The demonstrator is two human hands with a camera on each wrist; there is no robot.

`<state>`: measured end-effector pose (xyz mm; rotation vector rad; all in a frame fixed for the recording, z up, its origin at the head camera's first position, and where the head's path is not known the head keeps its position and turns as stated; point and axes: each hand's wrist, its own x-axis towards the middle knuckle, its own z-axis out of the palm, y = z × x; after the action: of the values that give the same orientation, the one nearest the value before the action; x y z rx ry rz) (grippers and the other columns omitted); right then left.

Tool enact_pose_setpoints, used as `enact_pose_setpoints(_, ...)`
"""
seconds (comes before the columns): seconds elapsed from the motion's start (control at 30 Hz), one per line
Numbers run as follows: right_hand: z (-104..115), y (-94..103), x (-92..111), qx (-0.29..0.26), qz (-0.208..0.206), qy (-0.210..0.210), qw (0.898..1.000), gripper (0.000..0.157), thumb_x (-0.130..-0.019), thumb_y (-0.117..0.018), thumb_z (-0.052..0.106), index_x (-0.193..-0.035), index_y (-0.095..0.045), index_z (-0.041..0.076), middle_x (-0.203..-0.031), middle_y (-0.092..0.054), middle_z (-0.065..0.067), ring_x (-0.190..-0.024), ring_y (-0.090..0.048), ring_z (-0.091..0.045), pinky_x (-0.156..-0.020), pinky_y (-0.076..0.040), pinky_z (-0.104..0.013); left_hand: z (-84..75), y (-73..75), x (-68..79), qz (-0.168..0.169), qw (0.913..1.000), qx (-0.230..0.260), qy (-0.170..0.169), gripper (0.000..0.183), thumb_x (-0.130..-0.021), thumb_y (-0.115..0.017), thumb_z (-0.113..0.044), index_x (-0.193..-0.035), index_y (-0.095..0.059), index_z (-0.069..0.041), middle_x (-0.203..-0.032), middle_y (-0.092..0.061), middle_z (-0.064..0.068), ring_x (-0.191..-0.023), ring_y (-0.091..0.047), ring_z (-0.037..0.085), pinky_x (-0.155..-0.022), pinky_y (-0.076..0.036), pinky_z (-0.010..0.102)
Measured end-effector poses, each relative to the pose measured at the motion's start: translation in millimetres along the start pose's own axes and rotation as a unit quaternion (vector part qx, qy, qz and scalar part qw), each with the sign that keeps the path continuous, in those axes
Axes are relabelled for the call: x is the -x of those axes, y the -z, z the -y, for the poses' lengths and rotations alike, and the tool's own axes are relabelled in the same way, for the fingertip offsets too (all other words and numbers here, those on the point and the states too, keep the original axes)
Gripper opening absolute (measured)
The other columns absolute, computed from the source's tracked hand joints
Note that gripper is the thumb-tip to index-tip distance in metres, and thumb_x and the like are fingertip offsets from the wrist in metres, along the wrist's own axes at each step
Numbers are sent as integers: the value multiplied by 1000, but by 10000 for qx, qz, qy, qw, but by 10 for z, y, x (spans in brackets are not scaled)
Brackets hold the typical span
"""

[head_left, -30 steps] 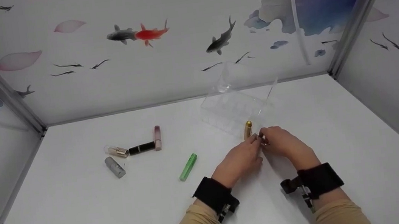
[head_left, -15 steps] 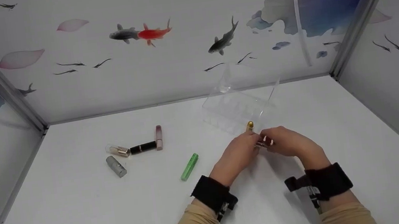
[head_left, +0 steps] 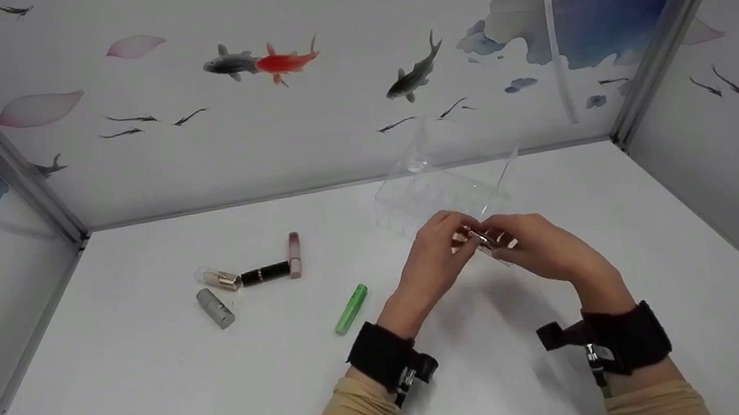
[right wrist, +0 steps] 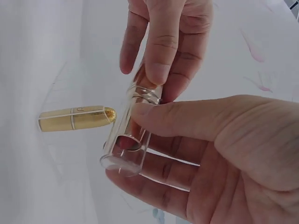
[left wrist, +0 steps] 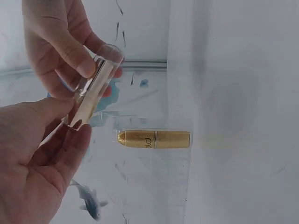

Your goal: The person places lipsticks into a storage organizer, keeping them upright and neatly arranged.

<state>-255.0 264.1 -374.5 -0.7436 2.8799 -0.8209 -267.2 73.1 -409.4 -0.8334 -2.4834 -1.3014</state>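
Note:
Both hands hold a lipstick (right wrist: 126, 122) with a clear cap and a shiny pale-gold body; red shows through the clear end. My left hand (head_left: 433, 256) pinches the metallic end between thumb and fingers. At the clear cap, my right hand (head_left: 550, 245) grips with its thumb across the tube and its fingers beneath. Beyond them, a gold bullet-shaped lipstick (left wrist: 156, 139) stands upright at the front of a clear plastic organizer (head_left: 438, 188), and the left hand hides it in the head view. The held lipstick is tilted and raised above the white table (head_left: 475, 378).
Left on the table lie a clear-capped gold lipstick (head_left: 220, 279), a grey tube (head_left: 215, 308), a black tube (head_left: 265, 274) and a pink tube (head_left: 295, 255). A green tube (head_left: 352, 309) lies nearer the left forearm. Patterned panels (head_left: 331, 127) wall in the table's back and sides.
Both hands have lifted from the table with the lipstick, and the right forearm has shifted right. The left hand now covers the gold lipstick in the head view. The tubes at left have stayed put.

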Motion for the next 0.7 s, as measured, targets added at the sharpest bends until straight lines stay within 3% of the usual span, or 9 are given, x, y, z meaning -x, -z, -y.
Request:
enact_pose_setpoints(0.13, 72, 3, -30, -265, -551, 80, 9981, 33, -95, -63, 2, -128, -62, 2, -118, -70, -14, -104, -69, -29, -90, -57, -48, -21, 39, -32, -586, 9952, 750, 214, 28, -94, -69, -17, -121, -65, -11, -119, -66, 5, -111, -65, 12, -85, -54, 9)
enact_pose_setpoints(0.27, 147, -25, -69, -471, -1076, 174, 9929, 34, -94, -65, 3, -128, -62, 5, -119, -71, -12, -106, -69, -27, -92, -57, -47, -52, 93, -45, -900, 9868, 1296, 359, 30, -93, -71, -21, -122, -65, -13, -118, -68, 3, -111, -66, 10, -85, -56, 13)
enact_pose_setpoints(0.47, 206, -119, -138, -438, -1777, 305, 9826, 34, -93, -68, 4, -126, -62, 5, -117, -71, -10, -109, -69, -25, -91, -59, -43, -77, 150, -50, -1231, 9820, 1404, 271, 27, -92, -71, -24, -117, -66, -14, -113, -69, 1, -109, -67, 9, -87, -56, 15)
enact_pose_setpoints(0.7, 234, -239, -221, -438, -2308, 320, 9715, 37, -94, -67, 5, -130, -59, 8, -118, -70, -10, -109, -68, -25, -88, -60, -41, -51, 152, -73, -1497, 9828, 1083, 28, 23, -93, -69, -21, -114, -70, -12, -121, -69, 2, -112, -66, 11, -88, -55, 13)
